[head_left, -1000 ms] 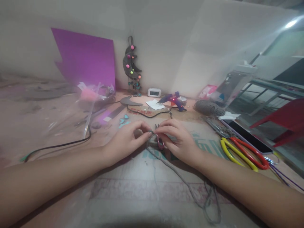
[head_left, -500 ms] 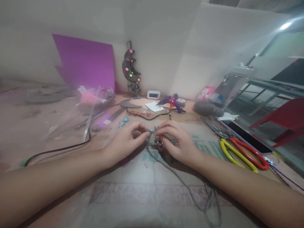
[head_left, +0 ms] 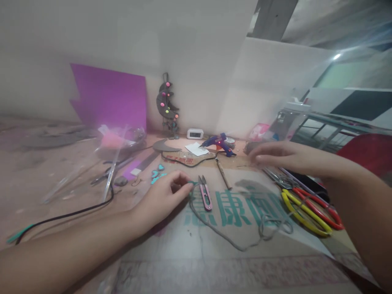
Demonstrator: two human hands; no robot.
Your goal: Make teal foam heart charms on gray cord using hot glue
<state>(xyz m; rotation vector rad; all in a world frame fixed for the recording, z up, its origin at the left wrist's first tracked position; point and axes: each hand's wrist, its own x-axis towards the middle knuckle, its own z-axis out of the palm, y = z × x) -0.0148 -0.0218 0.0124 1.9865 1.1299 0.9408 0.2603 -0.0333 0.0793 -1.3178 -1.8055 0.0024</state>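
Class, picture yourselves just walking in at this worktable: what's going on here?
A person is working with yarn at a table. The left hand pinches a small teal piece at the end of a grey strand, which trails loosely to the right. The right hand is raised away from it, over on the right; whether it holds anything is unclear. Small pink snips lie unheld between the hands, and a blue glue gun rests farther back.
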